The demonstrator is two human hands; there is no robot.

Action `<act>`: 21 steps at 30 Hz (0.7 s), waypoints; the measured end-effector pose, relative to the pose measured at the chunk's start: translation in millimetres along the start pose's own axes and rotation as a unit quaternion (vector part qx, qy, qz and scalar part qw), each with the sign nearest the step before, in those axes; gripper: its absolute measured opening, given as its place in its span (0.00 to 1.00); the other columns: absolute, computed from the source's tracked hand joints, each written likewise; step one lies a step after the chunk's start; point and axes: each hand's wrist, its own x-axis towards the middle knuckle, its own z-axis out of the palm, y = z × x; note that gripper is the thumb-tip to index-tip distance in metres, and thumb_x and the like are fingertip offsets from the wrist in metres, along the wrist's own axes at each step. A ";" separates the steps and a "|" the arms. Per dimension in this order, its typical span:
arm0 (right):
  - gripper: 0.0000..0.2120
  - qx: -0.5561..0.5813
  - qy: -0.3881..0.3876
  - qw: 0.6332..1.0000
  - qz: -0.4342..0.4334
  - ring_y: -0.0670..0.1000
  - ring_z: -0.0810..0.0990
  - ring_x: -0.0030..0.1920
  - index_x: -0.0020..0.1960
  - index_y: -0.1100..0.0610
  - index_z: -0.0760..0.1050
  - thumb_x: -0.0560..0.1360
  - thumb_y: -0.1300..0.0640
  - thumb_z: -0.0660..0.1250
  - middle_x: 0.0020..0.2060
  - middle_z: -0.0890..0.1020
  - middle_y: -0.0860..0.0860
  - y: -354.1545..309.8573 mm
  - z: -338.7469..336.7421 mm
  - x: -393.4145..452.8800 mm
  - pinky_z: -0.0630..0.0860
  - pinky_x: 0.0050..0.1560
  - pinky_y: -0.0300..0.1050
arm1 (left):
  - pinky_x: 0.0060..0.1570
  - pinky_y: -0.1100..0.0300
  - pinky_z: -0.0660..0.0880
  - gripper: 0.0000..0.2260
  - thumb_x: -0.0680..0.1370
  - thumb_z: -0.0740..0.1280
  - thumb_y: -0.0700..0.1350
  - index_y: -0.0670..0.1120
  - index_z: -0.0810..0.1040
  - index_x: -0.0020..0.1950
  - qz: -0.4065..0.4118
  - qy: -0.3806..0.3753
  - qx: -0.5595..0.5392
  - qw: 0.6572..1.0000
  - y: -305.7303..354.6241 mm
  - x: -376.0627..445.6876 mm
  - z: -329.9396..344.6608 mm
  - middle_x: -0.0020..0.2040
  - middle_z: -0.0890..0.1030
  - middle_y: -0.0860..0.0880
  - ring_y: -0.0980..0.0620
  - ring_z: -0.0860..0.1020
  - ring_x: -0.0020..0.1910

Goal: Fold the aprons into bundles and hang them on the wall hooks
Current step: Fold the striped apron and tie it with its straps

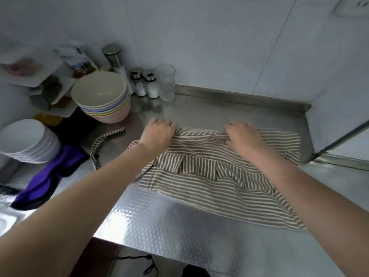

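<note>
- On the steel counter [151,222], right of centre, I see a brown-and-white striped apron [219,176] lying spread and rumpled.
- My left hand [159,132] grips the apron's far edge at its left end, fingers curled over the cloth.
- My right hand [242,136] grips the same far edge further right, fingers curled into the fabric.
- One striped strap [99,144] trails off to the left.
- Stacked bowls [103,98], white plates [28,142] and a purple cloth [48,176] sit left; shakers [144,83] and a glass [166,81] stand by the far wall.
</note>
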 end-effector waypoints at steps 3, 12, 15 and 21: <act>0.12 -0.023 0.018 0.999 -0.033 0.58 0.78 0.54 0.60 0.59 0.69 0.76 0.62 0.62 0.54 0.77 0.56 -12.8 5.3 -44.0 0.74 0.50 0.50 | 0.37 0.57 0.65 0.07 0.66 0.58 0.44 0.46 0.76 0.35 0.055 0.059 0.034 0.996 1.6 -36.5 3.2 0.30 0.77 0.50 0.48 0.78 0.30; 0.28 -0.092 -0.081 0.992 -0.033 0.58 0.70 0.65 0.71 0.63 0.59 0.73 0.67 0.63 0.65 0.68 0.59 -70.3 78.5 -133.7 0.69 0.61 0.51 | 0.61 0.52 0.63 0.16 0.79 0.53 0.39 0.45 0.69 0.65 0.038 -0.094 0.045 0.994 22.5 -122.0 40.8 0.65 0.69 0.46 0.45 0.68 0.65; 0.26 -0.098 -0.070 0.993 -0.008 0.58 0.69 0.66 0.72 0.63 0.58 0.75 0.66 0.61 0.67 0.67 0.59 -72.4 80.2 -131.6 0.67 0.64 0.52 | 0.60 0.53 0.66 0.16 0.80 0.54 0.38 0.44 0.67 0.67 0.012 -0.112 0.033 0.993 20.6 -123.5 40.6 0.67 0.66 0.46 0.45 0.64 0.67; 0.18 -0.122 -0.035 0.992 0.015 0.57 0.80 0.51 0.57 0.61 0.75 0.68 0.63 0.72 0.50 0.79 0.56 -62.7 63.8 -114.0 0.76 0.51 0.50 | 0.46 0.57 0.72 0.08 0.70 0.63 0.42 0.48 0.81 0.43 0.040 -0.055 0.068 0.995 17.0 -109.8 40.3 0.43 0.80 0.49 0.48 0.79 0.45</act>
